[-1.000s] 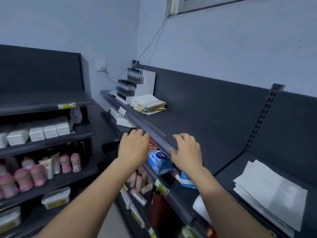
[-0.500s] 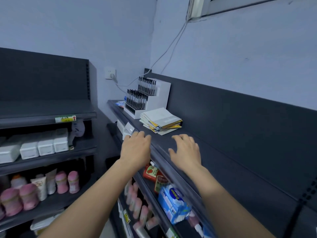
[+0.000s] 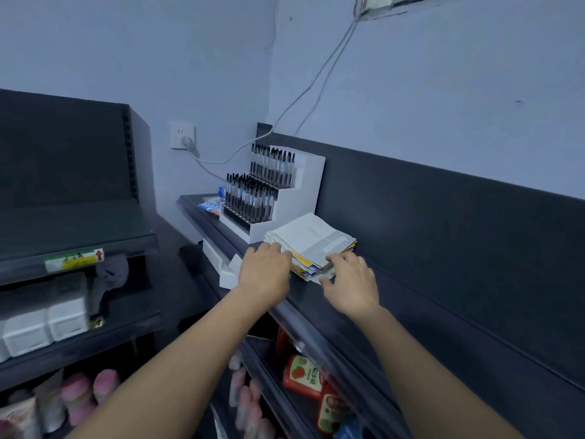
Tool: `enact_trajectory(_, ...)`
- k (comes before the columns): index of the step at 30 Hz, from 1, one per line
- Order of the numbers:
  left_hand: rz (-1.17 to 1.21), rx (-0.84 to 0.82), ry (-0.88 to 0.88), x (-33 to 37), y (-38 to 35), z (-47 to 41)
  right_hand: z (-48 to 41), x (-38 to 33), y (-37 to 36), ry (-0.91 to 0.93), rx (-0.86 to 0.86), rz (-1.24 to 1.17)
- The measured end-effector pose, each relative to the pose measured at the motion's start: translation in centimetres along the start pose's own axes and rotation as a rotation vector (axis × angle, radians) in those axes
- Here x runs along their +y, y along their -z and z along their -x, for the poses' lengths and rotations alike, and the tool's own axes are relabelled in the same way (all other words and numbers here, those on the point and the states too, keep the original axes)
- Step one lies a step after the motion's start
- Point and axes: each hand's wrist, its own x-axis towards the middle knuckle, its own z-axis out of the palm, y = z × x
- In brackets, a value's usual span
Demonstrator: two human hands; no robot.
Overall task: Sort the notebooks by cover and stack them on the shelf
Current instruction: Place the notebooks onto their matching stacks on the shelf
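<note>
l hand [image 3: 265, 271] loose-fingered at near edge of notebook stack [image 3: 311, 240], r hand [image 3: 352, 282] spread on its corner, on top shelf [image 3: 389, 315].

Small shop, prob. a general/stationery store: dark metal retail shelves [image 3: 411, 280] w/ a price label [image 3: 74, 259] on the front edge. Stock sits in rows, e.g. tiered pen display [image 3: 272, 191], white boxes [image 3: 47, 324], pink bottles [image 3: 91, 391], drink cartons [image 3: 302, 377], stacked notebooks [image 3: 313, 245].
</note>
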Motion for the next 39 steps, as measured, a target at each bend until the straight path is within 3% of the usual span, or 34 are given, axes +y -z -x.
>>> enact_trajectory(10, 0.034, -0.021, -0.159, -3.8, -4.3, -9.2, -6.1, -0.8, -3.7, -0.185, -0.047, -0.037)
enact_trajectory(15, 0.047, -0.143, -0.128, -3.4, -6.5, -12.1, -8.1, 0.5, -4.6, -0.260, -0.054, -0.127)
enact_trajectory(21, 0.062, -0.067, -0.148, -1.1, -7.3, -12.8, -9.5, 2.6, -5.4, -0.485, -0.005, -0.411)
enact_trajectory(24, 0.120, -0.055, -0.165, -0.1, -7.2, -13.1, -9.8, 3.9, -5.5, -0.707, 0.036, -0.728)
enact_trajectory(29, 0.184, -0.072, -0.141, -0.3, -7.8, -14.0, -9.5, 4.7, -5.2, -0.853, -0.082, -1.142)
enact_trajectory(34, 0.167, -0.141, -0.117, -0.7, -8.3, -14.6, -9.9, 4.3, -5.3, -0.929, -0.102, -1.237)
enact_trajectory(39, 0.423, -0.144, -0.098, -1.1, -8.0, -14.7, -9.9, 3.8, -5.5, -0.957, -0.085, -1.174)
